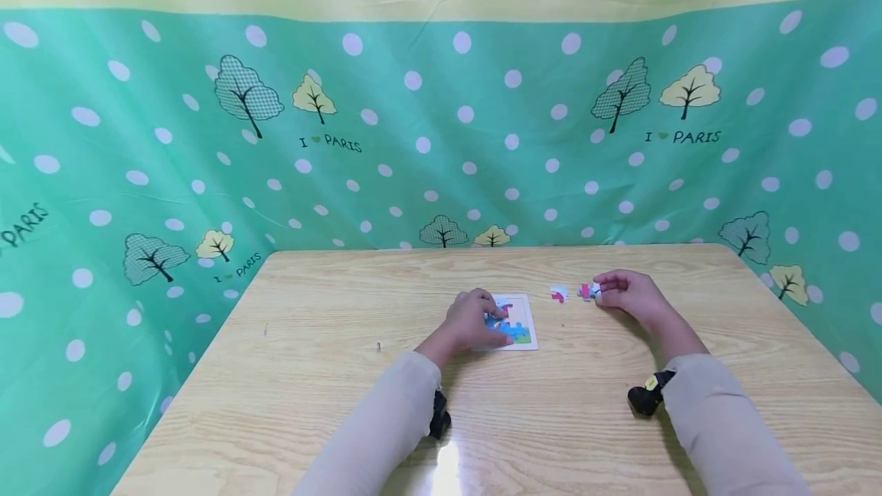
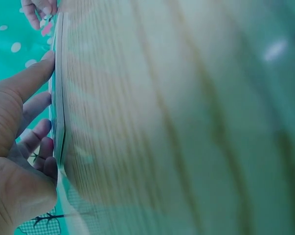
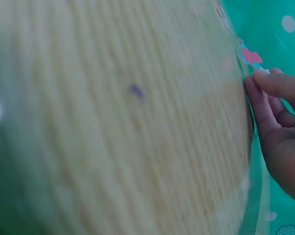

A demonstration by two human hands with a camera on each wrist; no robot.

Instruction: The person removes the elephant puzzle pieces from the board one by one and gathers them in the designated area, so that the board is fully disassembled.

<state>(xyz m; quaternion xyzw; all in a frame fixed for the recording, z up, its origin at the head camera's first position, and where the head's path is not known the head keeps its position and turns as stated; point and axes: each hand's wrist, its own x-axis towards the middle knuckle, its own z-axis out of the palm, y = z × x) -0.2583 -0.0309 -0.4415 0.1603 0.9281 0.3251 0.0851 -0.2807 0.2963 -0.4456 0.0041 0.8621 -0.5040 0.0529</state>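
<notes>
A small jigsaw puzzle in a white tray [image 1: 533, 331] lies on the table, with blue, green and pink pieces in it. My left hand [image 1: 475, 320] rests on it, thumb and fingers spread over the pieces and covering its left part. In the left wrist view, the fingertips of the left hand [image 2: 22, 117] touch the tray's top. To the right of the tray, my right hand [image 1: 630, 295] pinches a pink, white and blue puzzle piece [image 1: 588, 292] between thumb and forefinger. The right wrist view has this piece [image 3: 252, 56] sticking out beyond the fingertips.
A loose white and pink puzzle piece [image 1: 558, 293] lies between the tray and my right hand. Left of the left hand is a tiny dark mark or object [image 1: 378, 347]. The wooden table [image 1: 310, 404] ends at a green dotted curtain [image 1: 372, 174].
</notes>
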